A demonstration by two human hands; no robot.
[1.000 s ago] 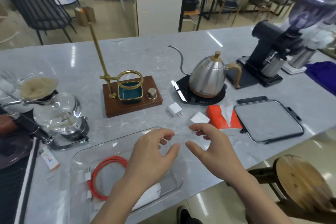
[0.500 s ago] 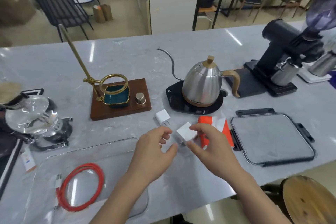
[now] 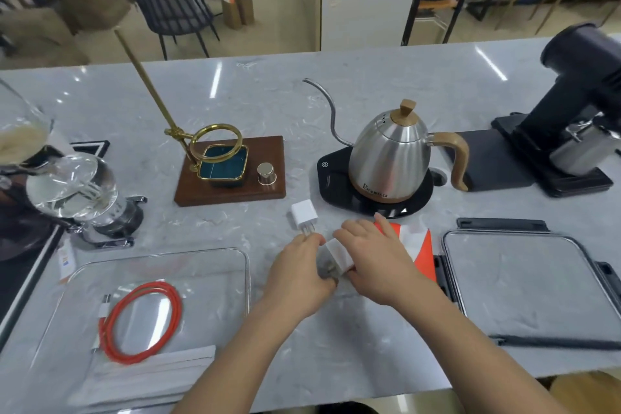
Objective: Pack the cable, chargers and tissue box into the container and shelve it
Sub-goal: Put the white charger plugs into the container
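Note:
A clear container (image 3: pixel 248 274) lies at the front left with a coiled red cable (image 3: pixel 141 321) inside. Both hands meet at the counter's middle around a white charger (image 3: pixel 337 257). My right hand (image 3: pixel 376 260) grips it from the right and my left hand (image 3: pixel 300 274) pinches its near end, where the prongs are. A second white charger (image 3: pixel 304 215) lies just beyond my left fingers. The orange and white tissue box (image 3: pixel 416 245) sits behind my right hand, partly hidden by it.
The container's lid (image 3: pixel 517 282) lies at the right. Behind stand a steel kettle (image 3: pixel 391 158) on a black base, a wooden dripper stand (image 3: pixel 232 171), a glass siphon (image 3: pixel 70 191) at left and a black grinder (image 3: pixel 571 118) at right.
My right hand picked up the white charger and drew it nearer. My left hand has closed onto its near end. The view shifted left and closer.

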